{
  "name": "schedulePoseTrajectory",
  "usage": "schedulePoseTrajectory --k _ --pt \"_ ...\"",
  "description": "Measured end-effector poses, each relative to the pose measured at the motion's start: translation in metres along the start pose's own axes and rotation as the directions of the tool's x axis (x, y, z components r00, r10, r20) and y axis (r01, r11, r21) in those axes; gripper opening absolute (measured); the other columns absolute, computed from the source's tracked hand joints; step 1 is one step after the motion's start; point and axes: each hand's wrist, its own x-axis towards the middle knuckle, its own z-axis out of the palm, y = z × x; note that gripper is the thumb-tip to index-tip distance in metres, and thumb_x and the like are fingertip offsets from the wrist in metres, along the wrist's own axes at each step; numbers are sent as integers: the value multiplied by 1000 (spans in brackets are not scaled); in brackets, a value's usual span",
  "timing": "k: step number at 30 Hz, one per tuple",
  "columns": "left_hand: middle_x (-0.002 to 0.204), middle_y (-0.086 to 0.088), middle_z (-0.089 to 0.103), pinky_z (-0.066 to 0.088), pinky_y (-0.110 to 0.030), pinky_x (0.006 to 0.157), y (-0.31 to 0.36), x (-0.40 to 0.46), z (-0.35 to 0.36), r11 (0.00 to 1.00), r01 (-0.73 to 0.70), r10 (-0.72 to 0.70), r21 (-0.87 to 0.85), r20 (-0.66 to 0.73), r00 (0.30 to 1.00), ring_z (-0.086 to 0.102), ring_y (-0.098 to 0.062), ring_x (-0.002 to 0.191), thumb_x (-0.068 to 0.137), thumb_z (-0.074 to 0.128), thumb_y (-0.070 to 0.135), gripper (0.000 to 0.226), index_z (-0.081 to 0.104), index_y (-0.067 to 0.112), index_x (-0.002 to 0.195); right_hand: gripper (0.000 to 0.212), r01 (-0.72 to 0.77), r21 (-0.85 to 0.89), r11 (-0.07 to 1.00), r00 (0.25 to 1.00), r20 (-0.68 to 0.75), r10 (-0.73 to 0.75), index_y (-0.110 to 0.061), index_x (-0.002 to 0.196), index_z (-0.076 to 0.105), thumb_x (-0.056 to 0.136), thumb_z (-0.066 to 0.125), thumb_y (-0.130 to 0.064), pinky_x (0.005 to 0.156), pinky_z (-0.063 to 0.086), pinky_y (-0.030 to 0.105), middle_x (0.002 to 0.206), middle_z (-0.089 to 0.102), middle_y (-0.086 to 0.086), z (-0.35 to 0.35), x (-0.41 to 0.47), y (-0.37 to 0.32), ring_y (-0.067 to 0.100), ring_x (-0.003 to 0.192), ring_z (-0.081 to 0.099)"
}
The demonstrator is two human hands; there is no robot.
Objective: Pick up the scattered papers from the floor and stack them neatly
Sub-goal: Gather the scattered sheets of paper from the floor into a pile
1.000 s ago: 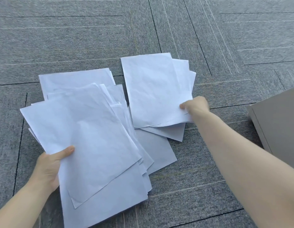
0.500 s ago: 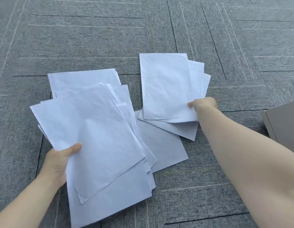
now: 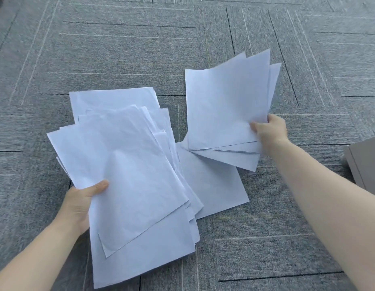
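Observation:
My left hand grips a loose, fanned bundle of white papers by its left edge, thumb on top. My right hand pinches a second fan of several white sheets at its lower right corner; these sheets are lifted and tilted, their far corners raised off the floor. One more white sheet lies flat on the grey carpet between the two bundles, partly covered by both.
Grey carpet tiles with thin line patterns cover the floor. A grey box or cabinet corner stands at the right edge, close to my right forearm.
My right hand has lifted its fan of sheets off the floor and tilted them up. The left hand keeps the same hold on its bundle. The view has shifted slightly.

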Motion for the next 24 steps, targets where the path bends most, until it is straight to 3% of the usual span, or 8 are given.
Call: schedulePoseTrajectory --k 5,12,17,20,22,24 --pt "118 -13 70 57 -50 78 10 -4 -27 998 51 -50 -24 35 998 70 -31 98 73 67 7 45 66 9 119 14 91 -77 993 972 224 -72 -15 86 67 81 69 -2 84 57 42 90 70 7 -23 1 -11 24 80 65" --pt "118 -13 69 59 -47 74 31 -10 -57 995 47 -40 -87 80 996 72 -28 93 84 57 8 47 58 7 131 13 192 -325 926 852 523 7 -15 82 70 84 68 -3 68 57 33 82 73 6 -19 -24 -30 22 69 69" --pt "118 -13 68 59 -47 76 33 -21 -61 990 80 -63 -115 143 988 72 -28 94 86 54 8 47 56 6 133 5 440 -538 719 746 664 40 -19 76 69 77 68 -14 65 58 30 77 71 -2 23 -54 -46 18 72 69" --pt "108 -12 72 59 -47 75 32 -26 -58 989 94 -75 -116 159 984 73 -28 89 90 50 6 42 57 6 131 9 603 -545 583 667 745 6 -18 72 62 78 64 -12 61 45 28 72 62 -1 54 -68 -47 23 76 61" --pt "113 -13 70 58 -48 78 31 -29 -58 989 96 -78 -113 156 985 72 -28 89 89 50 4 42 58 7 130 11 694 -557 456 638 770 -30 -20 80 62 80 60 -10 62 39 30 78 59 1 75 -76 -43 26 84 56" --pt "118 -16 68 57 -50 79 30 -31 -59 987 113 -95 -113 154 984 72 -30 91 84 54 5 43 61 7 127 29 735 -569 370 638 765 -92 -26 102 65 82 55 -9 69 41 31 98 66 3 92 -81 -37 27 98 58"
